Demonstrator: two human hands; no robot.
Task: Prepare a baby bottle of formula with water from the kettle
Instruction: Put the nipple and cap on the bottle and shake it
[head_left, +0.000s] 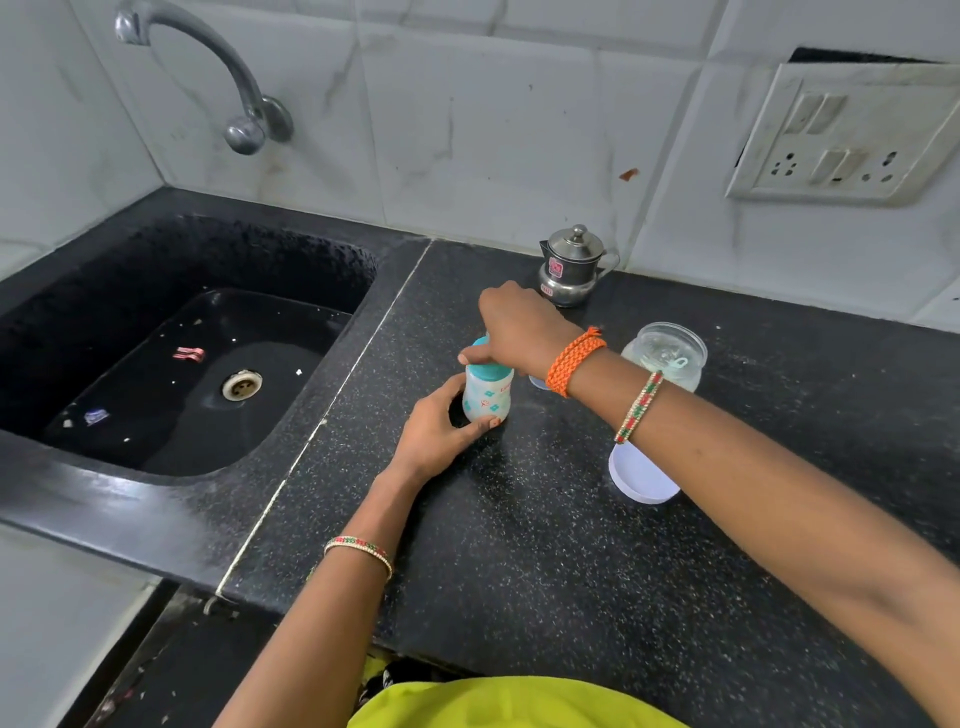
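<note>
I found the left hand (436, 431) closed around the lower body of the baby bottle (487, 397), thumb and fingers wrapping its base. I judged that grip to be a brace, holding the bottle upright on the worktop (519, 545) against twisting. The right hand (514, 327) came down from above, its fingers closed on the teal collar (488, 370) at the bottle's top; whether it was tightening or loosening I could not tell. The bottle appeared milky white inside, but its printed wall kept me from confirming the contents.

Just behind the right wrist stood an open clear jar (667, 361) with a pale scoop (678, 362) inside, which I took to be the formula container, kept near for reach. A small clear cap (537, 383) showed beside the bottle, mostly hidden by the wrist. A white lid (641, 480) lay flat on the worktop under the right forearm, apart from the jar. The steel kettle (571, 267) stood at the wall, lid on, well back from the bottle. The sink (197, 332) lay to the left, the tap (218, 67) above it.
</note>
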